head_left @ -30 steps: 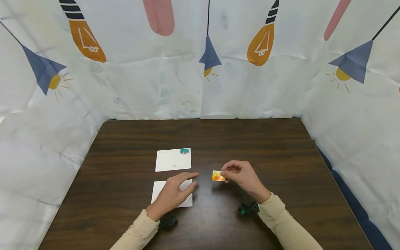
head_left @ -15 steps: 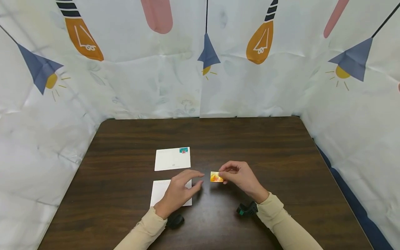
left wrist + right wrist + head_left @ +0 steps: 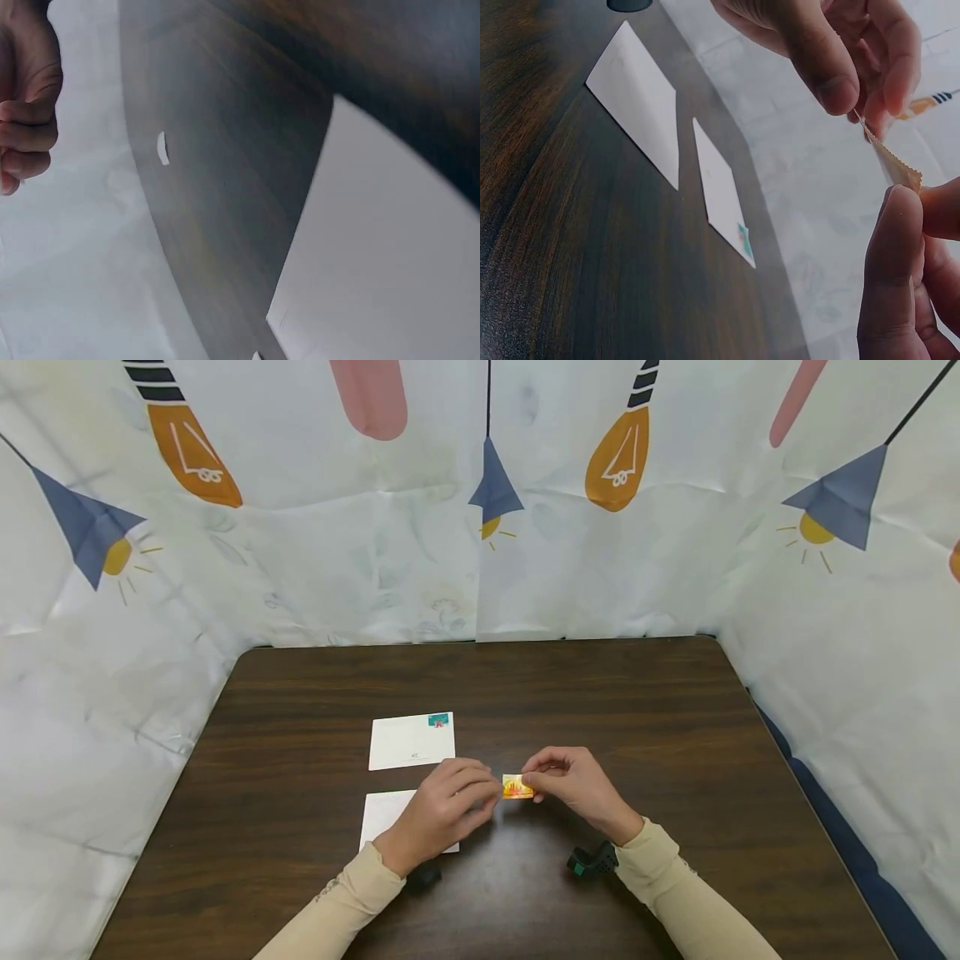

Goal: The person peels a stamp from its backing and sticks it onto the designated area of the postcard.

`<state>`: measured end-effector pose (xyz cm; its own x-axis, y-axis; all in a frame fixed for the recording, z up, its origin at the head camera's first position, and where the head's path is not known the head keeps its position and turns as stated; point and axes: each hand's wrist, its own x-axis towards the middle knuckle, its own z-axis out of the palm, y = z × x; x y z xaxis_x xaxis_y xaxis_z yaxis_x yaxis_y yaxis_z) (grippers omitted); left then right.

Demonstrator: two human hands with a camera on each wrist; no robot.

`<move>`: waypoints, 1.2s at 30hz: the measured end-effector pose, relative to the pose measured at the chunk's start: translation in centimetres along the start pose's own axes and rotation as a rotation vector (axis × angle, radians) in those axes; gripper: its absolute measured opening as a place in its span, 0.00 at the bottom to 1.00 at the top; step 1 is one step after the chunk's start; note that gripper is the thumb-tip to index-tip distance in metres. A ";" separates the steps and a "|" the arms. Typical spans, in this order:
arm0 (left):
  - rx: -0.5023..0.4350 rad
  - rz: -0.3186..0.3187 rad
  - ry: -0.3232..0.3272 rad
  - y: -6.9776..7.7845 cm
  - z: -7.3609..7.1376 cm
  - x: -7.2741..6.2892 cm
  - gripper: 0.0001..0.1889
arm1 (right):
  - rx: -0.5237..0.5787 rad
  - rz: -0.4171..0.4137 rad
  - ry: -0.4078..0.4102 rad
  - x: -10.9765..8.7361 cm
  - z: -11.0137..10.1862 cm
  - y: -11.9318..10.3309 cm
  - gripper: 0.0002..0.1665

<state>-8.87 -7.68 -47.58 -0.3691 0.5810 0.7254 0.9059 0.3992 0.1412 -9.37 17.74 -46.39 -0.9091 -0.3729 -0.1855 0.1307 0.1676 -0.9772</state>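
Observation:
My right hand point(image 3: 581, 783) pinches a small yellow-orange stamp point(image 3: 513, 787) with a scalloped edge, above the tabletop. In the right wrist view the stamp point(image 3: 896, 165) is seen nearly edge-on and bent, its lower end between thumb and finger. My left hand point(image 3: 450, 806) meets the stamp's other end, with the thumb tip and fingers close about its corner. Below and behind the left hand lies a white envelope or card point(image 3: 384, 814), partly covered. Farther back lies a second white envelope or card point(image 3: 411, 743), with a teal stamp point(image 3: 438, 720) at its upper right corner.
The dark wood-grain table point(image 3: 637, 693) has a white patterned cloth point(image 3: 360, 568) standing around its back and sides. A dark wrist device point(image 3: 592, 860) hangs under the right wrist and another dark device point(image 3: 424, 875) under the left.
My left hand has moved right, up to the stamp, and its fingers have drawn together. The right hand keeps its pinch, shifting only slightly left.

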 end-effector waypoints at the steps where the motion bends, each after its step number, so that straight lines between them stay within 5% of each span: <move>1: 0.017 0.016 -0.013 0.0 0.0 0.1 0.11 | -0.002 0.000 -0.003 0.0 0.0 0.0 0.15; 8: 0.110 0.140 -0.100 -0.3 -0.1 0.6 0.13 | -0.005 0.003 -0.027 0.2 0.0 0.1 0.13; 16: 0.153 0.249 -0.140 -0.3 0.2 0.6 0.04 | -0.017 0.020 -0.046 0.3 0.0 0.3 0.11; 26: 0.177 0.273 -0.172 -0.4 0.3 0.4 0.02 | -0.016 0.018 -0.056 0.1 0.0 0.3 0.12; 31: 0.192 0.291 -0.163 -0.5 0.4 0.5 0.15 | -0.007 0.014 -0.063 0.1 0.1 0.3 0.12; 36: 0.179 0.307 -0.147 -0.5 0.4 0.7 0.13 | -0.028 0.005 -0.057 0.1 0.0 0.3 0.15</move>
<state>-9.65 -7.21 -47.43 -0.1235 0.7833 0.6092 0.9331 0.3005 -0.1973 -9.40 17.72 -46.69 -0.8842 -0.4237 -0.1965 0.1230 0.1946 -0.9731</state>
